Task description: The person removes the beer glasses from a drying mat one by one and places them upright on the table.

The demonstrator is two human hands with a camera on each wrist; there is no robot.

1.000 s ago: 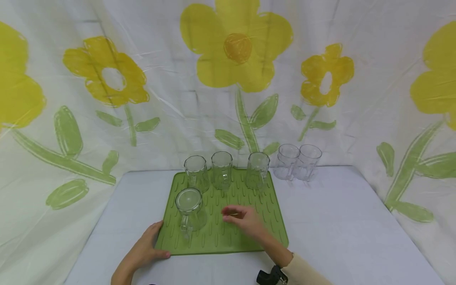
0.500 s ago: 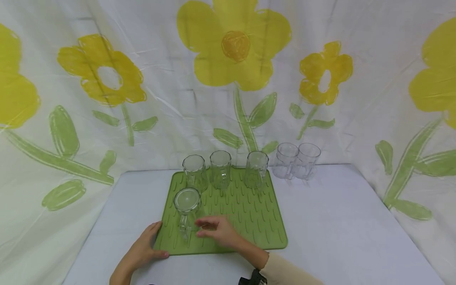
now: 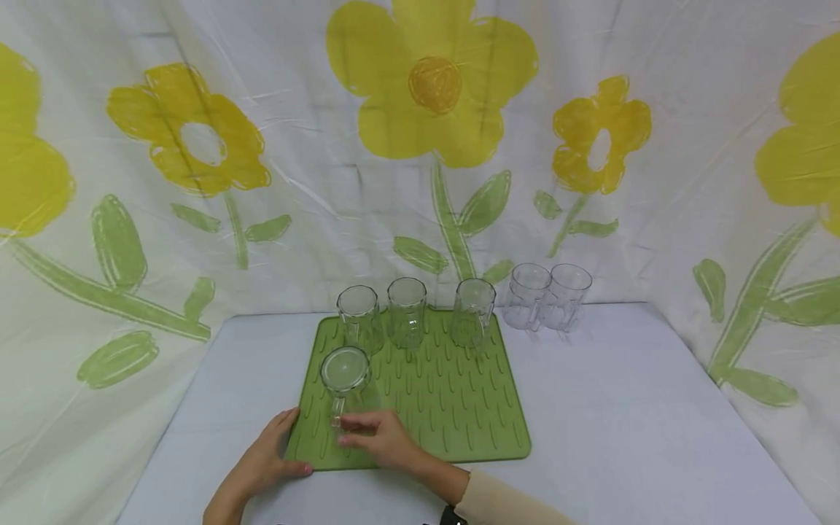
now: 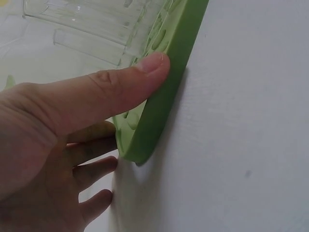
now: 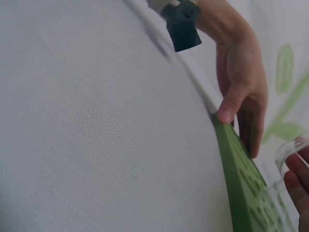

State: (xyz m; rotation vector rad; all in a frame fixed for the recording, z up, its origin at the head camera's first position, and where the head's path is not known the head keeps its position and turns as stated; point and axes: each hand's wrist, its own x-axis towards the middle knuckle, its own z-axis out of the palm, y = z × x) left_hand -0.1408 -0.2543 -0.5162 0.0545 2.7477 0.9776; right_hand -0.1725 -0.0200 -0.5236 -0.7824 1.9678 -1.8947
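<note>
An upside-down clear glass mug (image 3: 345, 370) stands on the front left of a green ridged drying mat (image 3: 453, 408), its handle toward the front. My right hand (image 3: 389, 440) is at that handle, thumb and fingers pinching it. In the right wrist view, the right fingers (image 5: 298, 181) overlap the curved glass handle (image 5: 281, 157). My left hand (image 3: 265, 458) steadies the mat's front left corner. Its thumb (image 4: 120, 89) rests on the front edge, and its other fingers touch the left side, as the left wrist view shows.
Along the back of the mat stand three more glass mugs: one on the left (image 3: 359, 321), one beside it (image 3: 407, 313) and one on the right (image 3: 473, 313). Two further mugs (image 3: 525, 295) are on the white table (image 3: 610, 408) behind the mat's right corner. A flowered curtain (image 3: 295, 109) hangs behind.
My right hand has moved left and toward the front, from over the middle of the mat to the front mug's handle. The left hand has stayed at the mat's corner.
</note>
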